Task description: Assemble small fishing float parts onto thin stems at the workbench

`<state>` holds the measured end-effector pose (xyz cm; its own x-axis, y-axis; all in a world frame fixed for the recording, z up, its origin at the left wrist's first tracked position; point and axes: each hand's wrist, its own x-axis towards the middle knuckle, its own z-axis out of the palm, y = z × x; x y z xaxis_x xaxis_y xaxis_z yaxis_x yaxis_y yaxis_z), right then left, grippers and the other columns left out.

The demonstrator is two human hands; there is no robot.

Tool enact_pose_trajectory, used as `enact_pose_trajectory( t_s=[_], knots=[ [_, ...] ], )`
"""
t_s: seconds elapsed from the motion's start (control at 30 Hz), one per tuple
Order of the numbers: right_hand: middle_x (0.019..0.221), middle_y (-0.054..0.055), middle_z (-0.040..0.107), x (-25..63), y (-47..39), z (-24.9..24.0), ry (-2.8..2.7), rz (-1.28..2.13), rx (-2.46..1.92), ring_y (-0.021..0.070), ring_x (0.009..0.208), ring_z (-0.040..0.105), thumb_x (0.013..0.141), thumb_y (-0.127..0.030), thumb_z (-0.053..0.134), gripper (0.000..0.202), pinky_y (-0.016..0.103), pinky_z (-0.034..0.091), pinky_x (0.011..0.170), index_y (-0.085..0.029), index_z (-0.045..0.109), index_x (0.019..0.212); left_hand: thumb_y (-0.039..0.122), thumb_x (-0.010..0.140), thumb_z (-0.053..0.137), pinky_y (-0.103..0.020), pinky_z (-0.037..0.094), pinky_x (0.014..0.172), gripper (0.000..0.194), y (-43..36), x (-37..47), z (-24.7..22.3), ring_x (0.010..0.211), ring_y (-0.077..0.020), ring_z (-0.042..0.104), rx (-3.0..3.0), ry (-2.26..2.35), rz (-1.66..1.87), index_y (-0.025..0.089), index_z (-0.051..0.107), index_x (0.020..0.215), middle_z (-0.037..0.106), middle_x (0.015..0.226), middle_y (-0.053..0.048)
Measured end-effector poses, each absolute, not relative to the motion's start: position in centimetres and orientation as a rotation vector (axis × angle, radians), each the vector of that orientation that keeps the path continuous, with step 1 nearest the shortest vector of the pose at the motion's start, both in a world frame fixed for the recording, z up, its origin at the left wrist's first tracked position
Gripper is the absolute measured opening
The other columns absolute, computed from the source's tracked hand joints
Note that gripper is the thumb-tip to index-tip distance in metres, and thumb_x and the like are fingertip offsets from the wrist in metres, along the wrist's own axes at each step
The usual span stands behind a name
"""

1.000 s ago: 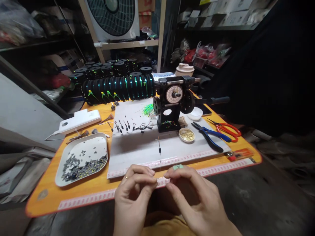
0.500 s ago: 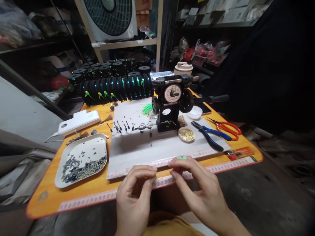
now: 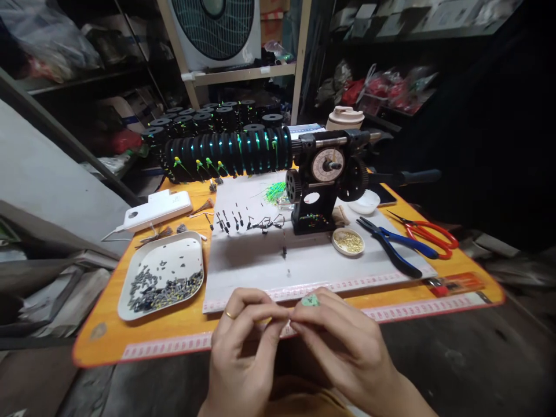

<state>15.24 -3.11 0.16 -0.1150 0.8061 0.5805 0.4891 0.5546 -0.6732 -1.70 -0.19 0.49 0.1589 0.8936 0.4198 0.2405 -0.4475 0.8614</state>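
My left hand point(image 3: 245, 341) and my right hand point(image 3: 347, 336) meet at the fingertips over the table's front edge. Thumb and index finger are pinched together on each, and whatever lies between them is too small to make out. The left wears a gold ring point(image 3: 230, 315); a pale green patch point(image 3: 310, 300) sits on a right finger. Beyond them, a white board point(image 3: 247, 275) carries a black hand-cranked winding machine point(image 3: 315, 191). Its shaft holds a row of black spools point(image 3: 230, 153) with green and yellow thread ends. Several small black pieces on wires point(image 3: 228, 223) stand at the board's left.
On the left are a tray point(image 3: 125, 301) of small grey pieces and a white power strip point(image 3: 158, 209). At right lie a dish point(image 3: 334, 246) of gold bits, blue-handled pliers point(image 3: 397, 255), red-handled scissors point(image 3: 447, 234) and an orange cutter point(image 3: 460, 284). A measuring tape point(image 3: 169, 346) lines the front edge.
My hands have come together, the right fingertips moving left to meet the left ones. The right thumb and index finger have closed. The whole view has shifted, with the table further right.
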Motion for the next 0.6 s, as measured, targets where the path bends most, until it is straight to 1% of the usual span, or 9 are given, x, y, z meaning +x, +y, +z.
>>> enact_pose_trajectory(
  t_s=[0.07,0.13,0.17,0.2,0.27,0.33,0.47,0.53,0.6],
  knots=[
    [0.077,0.004,0.067,15.3,-3.1,0.1,-1.742,0.348,-1.108,0.0176,0.069,0.06,0.089,-0.003,0.056,0.022,0.03,0.051,0.064,-0.021,0.064,0.1,0.011,0.092,0.057,-0.028,0.052,0.074,0.025,1.6,-2.8,1.1,0.091,-0.0196,0.064,1.991,1.157,1.172,0.028,0.068,0.108,0.064,0.104,-0.005],
    [0.077,0.004,0.068,15.3,-3.1,-0.1,-1.724,0.327,-1.136,0.0184,0.069,0.061,0.088,-0.004,0.057,0.021,0.032,0.051,0.065,-0.021,0.063,0.098,0.009,0.095,0.048,-0.037,0.05,0.09,0.035,3.8,-3.7,1.6,0.106,-0.0239,0.06,2.21,1.206,1.055,0.024,0.058,0.126,0.063,0.114,-0.01],
    [0.077,0.005,0.068,15.4,-3.1,-0.2,-1.723,0.324,-1.14,0.0189,0.07,0.061,0.088,-0.004,0.058,0.021,0.032,0.05,0.065,-0.022,0.063,0.098,0.008,0.096,0.044,-0.04,0.048,0.095,0.037,4.9,-4.1,1.9,0.11,-0.0254,0.058,2.307,1.215,0.983,0.022,0.056,0.129,0.063,0.115,-0.012],
    [0.077,0.005,0.068,15.4,-3.1,-0.4,-1.727,0.324,-1.138,0.0192,0.07,0.062,0.087,-0.003,0.058,0.022,0.032,0.05,0.065,-0.022,0.063,0.098,0.007,0.096,0.041,-0.043,0.048,0.094,0.038,6.0,-4.4,2.1,0.109,-0.0264,0.058,2.382,1.248,0.919,0.02,0.055,0.129,0.062,0.114,-0.014],
    [0.077,0.004,0.067,15.4,-2.9,-0.7,-1.738,0.333,-1.117,0.019,0.07,0.061,0.087,-0.002,0.057,0.024,0.032,0.05,0.064,-0.022,0.062,0.099,0.006,0.096,0.038,-0.046,0.049,0.091,0.037,7.8,-4.7,2.3,0.103,-0.028,0.059,2.491,1.313,0.799,0.018,0.056,0.126,0.064,0.109,-0.014],
    [0.076,0.004,0.066,15.4,-2.8,-0.9,-1.733,0.349,-1.099,0.0183,0.069,0.06,0.086,-0.001,0.057,0.025,0.032,0.05,0.065,-0.022,0.062,0.099,0.008,0.096,0.04,-0.047,0.049,0.087,0.03,9.0,-4.9,2.5,0.098,-0.0292,0.059,2.554,1.337,0.726,0.018,0.059,0.118,0.068,0.101,-0.013],
    [0.076,0.003,0.066,15.5,-2.7,-1.2,-1.711,0.384,-1.082,0.0179,0.07,0.059,0.086,0.0,0.057,0.027,0.031,0.05,0.064,-0.021,0.062,0.102,0.017,0.096,0.049,-0.047,0.047,0.086,0.016,10.0,-5.4,3.0,0.093,-0.0311,0.061,2.606,1.294,0.662,0.018,0.065,0.096,0.073,0.09,-0.011],
    [0.076,0.004,0.066,15.5,-2.8,-1.2,-1.712,0.396,-1.075,0.0182,0.07,0.059,0.086,0.0,0.057,0.027,0.032,0.05,0.064,-0.021,0.062,0.102,0.024,0.095,0.056,-0.048,0.046,0.086,0.013,9.9,-5.6,3.2,0.09,-0.0314,0.063,2.613,1.288,0.62,0.019,0.068,0.091,0.074,0.089,-0.009],
    [0.076,0.004,0.066,15.5,-2.8,-1.2,-1.714,0.4,-1.071,0.0183,0.07,0.06,0.085,0.0,0.057,0.027,0.032,0.05,0.064,-0.021,0.062,0.102,0.029,0.091,0.063,-0.049,0.045,0.086,0.012,9.8,-5.6,3.3,0.089,-0.0328,0.065,2.58,1.326,0.558,0.02,0.07,0.09,0.076,0.089,-0.009]
  ],
)
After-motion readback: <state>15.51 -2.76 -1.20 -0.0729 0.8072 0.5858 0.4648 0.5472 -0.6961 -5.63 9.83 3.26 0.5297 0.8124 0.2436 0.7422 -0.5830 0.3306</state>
